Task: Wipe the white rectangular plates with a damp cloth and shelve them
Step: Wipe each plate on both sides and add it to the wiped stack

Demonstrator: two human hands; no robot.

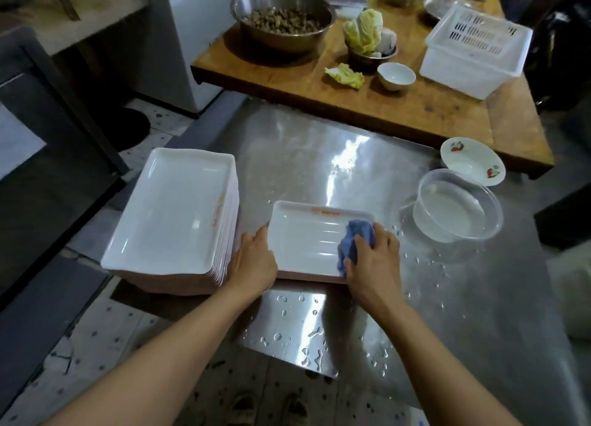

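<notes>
Presently: white rectangular plate (307,236) flat on steel table (447,313), beside stack of plates (172,211); left hand (254,260) grips its left edge; right hand (372,260) clutches blue cloth (355,243) against its right side; advise overlapping strokes into corners; clear tub (457,209) holds water; steel bowl (283,17) holds brown pieces.

One plate stack (172,208), one loose plate (307,240), one cloth (355,240), two hands (252,262).
</notes>
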